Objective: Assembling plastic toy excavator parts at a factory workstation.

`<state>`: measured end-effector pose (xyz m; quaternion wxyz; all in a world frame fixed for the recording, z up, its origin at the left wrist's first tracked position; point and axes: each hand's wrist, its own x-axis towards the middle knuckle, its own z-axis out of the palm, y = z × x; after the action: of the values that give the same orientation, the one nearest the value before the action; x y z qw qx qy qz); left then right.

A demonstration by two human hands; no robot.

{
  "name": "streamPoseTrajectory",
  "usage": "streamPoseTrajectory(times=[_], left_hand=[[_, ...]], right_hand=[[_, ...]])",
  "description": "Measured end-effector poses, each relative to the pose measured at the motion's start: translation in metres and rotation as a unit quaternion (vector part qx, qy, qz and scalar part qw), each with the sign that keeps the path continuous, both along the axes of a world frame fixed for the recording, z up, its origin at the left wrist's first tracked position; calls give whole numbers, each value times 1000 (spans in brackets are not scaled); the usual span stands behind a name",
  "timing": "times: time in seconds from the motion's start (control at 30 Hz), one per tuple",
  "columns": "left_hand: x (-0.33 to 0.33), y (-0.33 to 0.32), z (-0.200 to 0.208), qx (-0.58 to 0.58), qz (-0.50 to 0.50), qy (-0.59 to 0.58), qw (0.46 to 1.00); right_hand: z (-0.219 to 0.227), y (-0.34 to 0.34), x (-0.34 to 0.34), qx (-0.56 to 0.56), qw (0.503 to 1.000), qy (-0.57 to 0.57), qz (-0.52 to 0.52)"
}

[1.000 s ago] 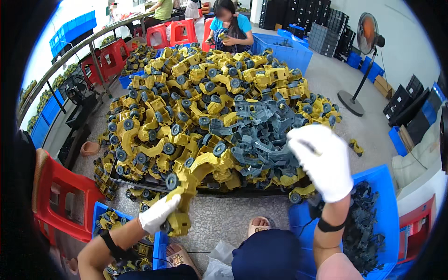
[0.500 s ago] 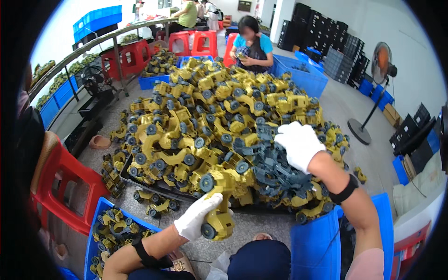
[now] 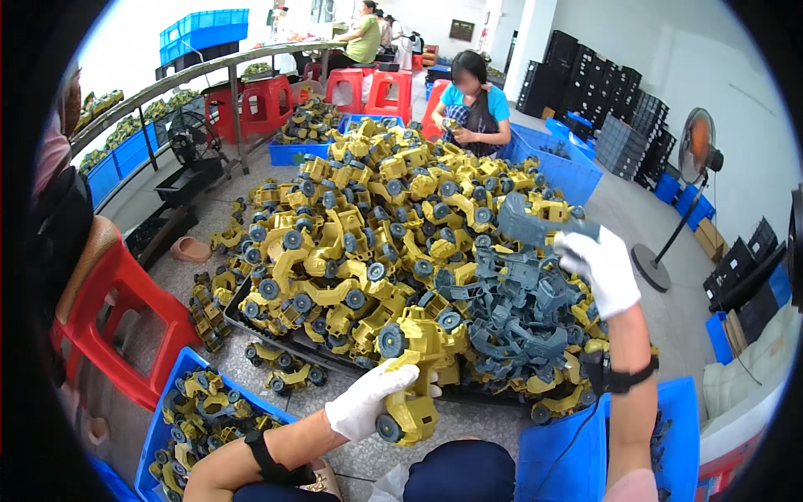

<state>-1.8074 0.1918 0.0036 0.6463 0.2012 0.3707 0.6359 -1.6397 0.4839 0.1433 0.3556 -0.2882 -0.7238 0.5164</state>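
Here the left hand (image 3: pixel 365 404), white-gloved, is gripping a yellow toy truck body (image 3: pixel 411 368) at near centre, fingers curled over its top, thumb side against a grey wheel. The right hand (image 3: pixel 595 268), also gloved, is being held up at right, fingers closed around a grey plastic part (image 3: pixel 535 224) that is sticking out to the left above the heap. The two hands are well apart, with the truck body low and near, the grey part higher and farther.

Between them a pile of grey parts (image 3: pixel 523 322) is lying, touching the yellow truck. Beyond it a big heap of yellow toy trucks (image 3: pixel 368 226) is covering the floor, blocking the way to the far side. A blue bin (image 3: pixel 171 414) with more trucks is sitting near left, just beside the left forearm. Another blue bin (image 3: pixel 556 456) is sitting near right under the right forearm. A red stool (image 3: pixel 125 326) is standing at left. A person in a blue top (image 3: pixel 473 105) is sitting at the far side of the heap. A standing fan (image 3: pixel 690 180) is at far right.
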Motion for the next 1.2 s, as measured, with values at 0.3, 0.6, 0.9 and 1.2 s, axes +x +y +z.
streamPoseTrajectory(times=[0.3,0.6,0.9,1.2], left_hand=[[-15,-19,34,181,46,-10,982],[-20,-40,21,149,63,9,987],[-23,-32,16,176,28,83,980],[-28,-34,12,67,59,75,993]], right_hand=[[-76,-149,-4,-400,889,172,139],[-111,-160,-27,-76,964,17,256],[-89,-178,-42,-87,974,77,196],[-56,-189,-15,-99,967,-47,231]])
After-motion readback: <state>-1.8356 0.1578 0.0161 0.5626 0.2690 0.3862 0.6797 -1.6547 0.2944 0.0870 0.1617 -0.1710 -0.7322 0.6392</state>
